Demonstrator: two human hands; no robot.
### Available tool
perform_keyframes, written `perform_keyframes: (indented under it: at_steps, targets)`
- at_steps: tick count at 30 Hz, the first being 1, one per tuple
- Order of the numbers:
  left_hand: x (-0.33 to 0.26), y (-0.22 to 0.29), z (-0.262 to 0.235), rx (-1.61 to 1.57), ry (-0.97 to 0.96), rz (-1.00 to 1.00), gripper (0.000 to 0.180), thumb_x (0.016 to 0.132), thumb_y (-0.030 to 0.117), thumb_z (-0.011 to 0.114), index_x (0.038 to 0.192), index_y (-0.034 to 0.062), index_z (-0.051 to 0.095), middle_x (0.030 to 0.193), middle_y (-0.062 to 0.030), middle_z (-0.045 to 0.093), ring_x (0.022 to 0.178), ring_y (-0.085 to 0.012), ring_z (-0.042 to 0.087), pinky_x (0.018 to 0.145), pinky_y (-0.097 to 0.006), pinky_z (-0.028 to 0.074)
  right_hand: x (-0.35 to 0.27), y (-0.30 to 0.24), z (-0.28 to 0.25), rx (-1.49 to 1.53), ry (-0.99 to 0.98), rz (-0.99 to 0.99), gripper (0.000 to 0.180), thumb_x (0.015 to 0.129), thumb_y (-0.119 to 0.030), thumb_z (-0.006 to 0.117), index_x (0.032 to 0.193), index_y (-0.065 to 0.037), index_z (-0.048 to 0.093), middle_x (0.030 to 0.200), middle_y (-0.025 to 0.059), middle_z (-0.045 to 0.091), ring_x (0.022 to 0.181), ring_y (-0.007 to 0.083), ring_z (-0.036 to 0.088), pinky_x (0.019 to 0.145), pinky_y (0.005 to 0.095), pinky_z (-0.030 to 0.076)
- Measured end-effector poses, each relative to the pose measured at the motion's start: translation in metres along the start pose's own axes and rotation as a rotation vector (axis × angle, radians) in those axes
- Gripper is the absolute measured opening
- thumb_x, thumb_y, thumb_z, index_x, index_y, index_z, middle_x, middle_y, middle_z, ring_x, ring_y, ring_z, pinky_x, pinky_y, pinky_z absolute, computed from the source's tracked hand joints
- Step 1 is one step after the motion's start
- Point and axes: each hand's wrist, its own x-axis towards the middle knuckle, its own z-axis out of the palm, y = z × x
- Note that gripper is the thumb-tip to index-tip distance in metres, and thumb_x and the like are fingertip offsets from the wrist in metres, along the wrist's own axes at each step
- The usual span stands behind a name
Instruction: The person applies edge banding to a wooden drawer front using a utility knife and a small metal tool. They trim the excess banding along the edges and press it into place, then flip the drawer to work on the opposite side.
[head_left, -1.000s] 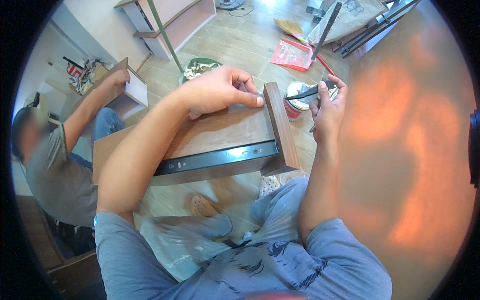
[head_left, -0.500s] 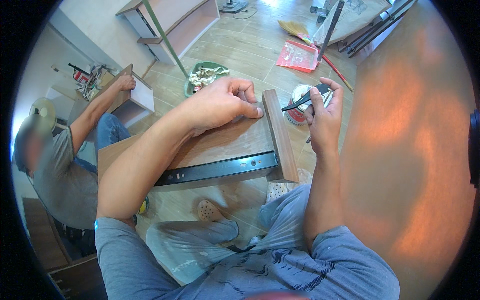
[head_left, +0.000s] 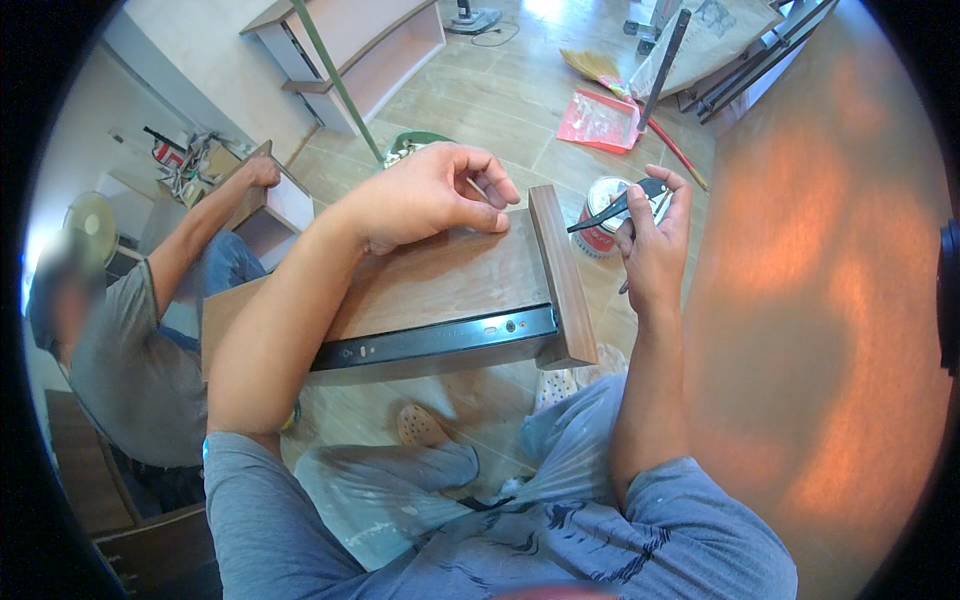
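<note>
In front of me lies a wood-grain drawer [head_left: 440, 285], its thicker front board [head_left: 562, 275] standing at the right end. A black metal slide rail [head_left: 440, 335] runs along its near side. My left hand [head_left: 430, 200] hovers over the drawer close to that board, fingers loosely curled and apart from the thumb, with nothing visible between them. Right of the board, my right hand [head_left: 655, 250] grips a slim black tool [head_left: 603, 215] with a tapered tip pointing toward the board. Its exact kind is unclear; a thin metal piece shows beside it, partly hidden by the fingers.
Behind my right hand stands a red-and-white can [head_left: 597, 240]. Farther off are a red dustpan [head_left: 600, 120], a broom [head_left: 592, 65] and a green basin [head_left: 420, 137]. A large brown panel [head_left: 810, 300] fills the right. At left, a seated co-worker [head_left: 140, 350] touches another wooden unit [head_left: 285, 210].
My left hand has lifted and drawn back slightly to the left from the front board, its fingers spreading a little. My right hand still holds the black tool, nearly in place.
</note>
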Motion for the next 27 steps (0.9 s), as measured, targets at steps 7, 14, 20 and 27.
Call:
perform_keyframes:
  at_steps: [7,14,20,27]
  targets:
    - [-0.013,0.023,0.009,0.607,0.084,0.543,0.007,0.085,0.006,0.079,0.089,0.0016,0.076,0.094,-0.0090,0.074,0.087,-0.0242,0.072,0.081,-0.036,0.056,0.000,-0.003,-0.002,0.019,-0.021,-0.004,0.028,0.107,-0.011,0.063,0.133,-0.013,0.050,0.098,0.0025,0.053,0.071,0.0071,0.049,0.054,0.0237,0.042]
    - [-0.016,0.028,0.016,0.794,0.048,0.556,0.014,0.083,0.004,0.076,0.096,0.0019,0.081,0.098,-0.0120,0.075,0.092,-0.0319,0.073,0.084,-0.040,0.058,0.000,-0.004,0.000,0.038,-0.021,-0.020,0.029,0.108,-0.008,0.061,0.134,-0.012,0.049,0.093,0.0011,0.054,0.064,0.0057,0.046,0.050,0.0225,0.037]
    - [-0.022,0.034,0.025,0.915,0.057,0.499,0.015,0.085,0.003,0.075,0.099,0.0009,0.081,0.101,-0.0139,0.074,0.095,-0.0346,0.072,0.086,-0.043,0.058,-0.001,-0.001,-0.001,0.063,-0.046,-0.026,0.030,0.108,-0.009,0.062,0.135,-0.011,0.049,0.091,-0.0001,0.054,0.062,0.0049,0.045,0.049,0.0230,0.036]
    - [-0.020,0.031,0.024,0.856,0.075,0.483,0.014,0.084,0.006,0.077,0.097,0.0034,0.082,0.097,-0.0139,0.073,0.094,-0.0352,0.071,0.084,-0.044,0.057,-0.017,-0.038,0.011,0.177,-0.055,-0.178,0.037,0.106,-0.008,0.065,0.139,-0.011,0.047,0.095,0.0024,0.060,0.060,0.0042,0.046,0.049,0.0219,0.036]
